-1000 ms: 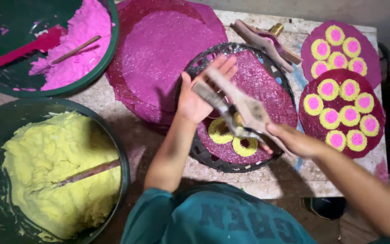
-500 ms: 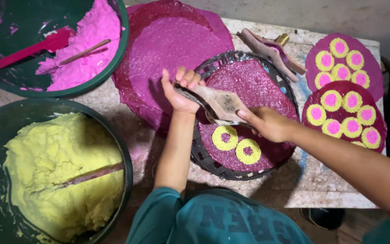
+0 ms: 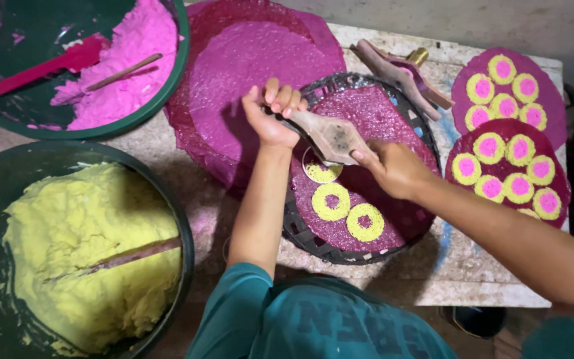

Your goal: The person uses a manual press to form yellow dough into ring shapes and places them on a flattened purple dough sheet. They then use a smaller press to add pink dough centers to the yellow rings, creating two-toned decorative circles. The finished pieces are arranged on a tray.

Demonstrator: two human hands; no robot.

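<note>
1. Head view, hands: the left hand [image 3: 270, 119] has its fingers [image 3: 286, 100] curled tight around the handle end of a wooden press [image 3: 330, 136]. The right hand [image 3: 393, 169] grips the press's other end, fingers closed over its edge. The press sits low over the round woven tray [image 3: 313, 239], near the middle of the stone surface [image 3: 486, 279].
2. Head view, tray contents: a purple sheet [image 3: 380, 113] covers the tray. On it lie two yellow rings [image 3: 347, 209] with purple centres, and a third yellow piece [image 3: 320, 173] shows partly beneath the press.
3. Head view, bowls: a dark green bowl [image 3: 181, 219] at lower left holds a mound of yellow dough [image 3: 81, 246] with a wooden stick [image 3: 134, 254] lying in it. Another green bowl [image 3: 167, 86] at upper left holds pink dough [image 3: 127, 60], a red spatula [image 3: 48, 66] and a thin stick [image 3: 124, 72].
4. Head view, the rest: a stack of bare purple sheets [image 3: 247, 60] lies between the pink bowl and the tray. To the right, two purple sheets carry finished yellow rings with pink centres [image 3: 506, 166]. A second wooden press [image 3: 400, 76] rests behind the tray.
</note>
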